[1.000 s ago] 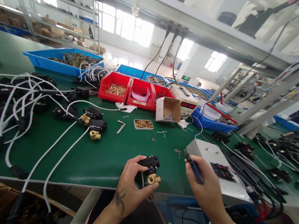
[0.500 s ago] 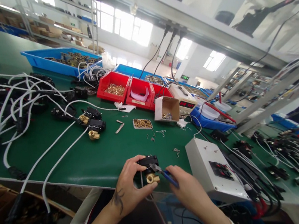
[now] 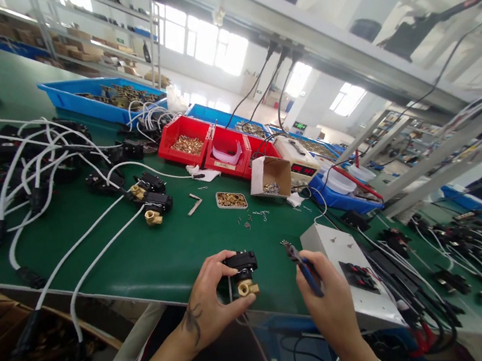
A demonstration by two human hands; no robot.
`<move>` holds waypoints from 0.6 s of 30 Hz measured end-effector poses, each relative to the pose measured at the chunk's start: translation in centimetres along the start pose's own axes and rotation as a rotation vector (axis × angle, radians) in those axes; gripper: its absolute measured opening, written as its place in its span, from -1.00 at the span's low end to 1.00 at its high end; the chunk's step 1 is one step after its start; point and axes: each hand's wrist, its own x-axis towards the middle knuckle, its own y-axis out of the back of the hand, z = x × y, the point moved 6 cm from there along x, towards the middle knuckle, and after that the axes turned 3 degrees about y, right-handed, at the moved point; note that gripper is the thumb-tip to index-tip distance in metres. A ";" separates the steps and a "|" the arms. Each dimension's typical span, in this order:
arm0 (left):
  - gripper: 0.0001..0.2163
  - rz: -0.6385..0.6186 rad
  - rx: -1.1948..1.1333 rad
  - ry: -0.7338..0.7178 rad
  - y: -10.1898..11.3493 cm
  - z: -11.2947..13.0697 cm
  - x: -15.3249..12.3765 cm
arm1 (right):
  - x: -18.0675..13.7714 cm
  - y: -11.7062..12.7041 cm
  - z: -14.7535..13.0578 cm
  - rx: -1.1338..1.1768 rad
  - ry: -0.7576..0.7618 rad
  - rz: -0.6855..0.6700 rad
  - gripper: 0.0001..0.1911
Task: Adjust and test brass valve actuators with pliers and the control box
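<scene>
The left hand (image 3: 209, 301) grips a black valve with a brass fitting (image 3: 243, 271) over the near edge of the green table (image 3: 162, 260), thumb below and fingers curled on top, while the right hand (image 3: 331, 300) is closed around blue-handled pliers (image 3: 300, 262), tips raised and apart from the valve. A white control box (image 3: 351, 273) sits just beside the right hand, with loose screws (image 3: 286, 244) just beyond. Bare green surface lies beyond the left hand, up to the white cables (image 3: 88, 253) and a small tray of brass parts (image 3: 231, 199).

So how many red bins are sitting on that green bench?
2, possibly more. One red bin holds brass parts; the second sits right beside it, with a white piece inside. A red edge past it may be a third, partly hidden by the cardboard box.
</scene>
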 end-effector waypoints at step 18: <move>-0.66 -0.024 0.063 -0.025 0.1 0.6 0.3 | -0.4 -1.6 0.2 -0.064 0.006 -0.257 -0.73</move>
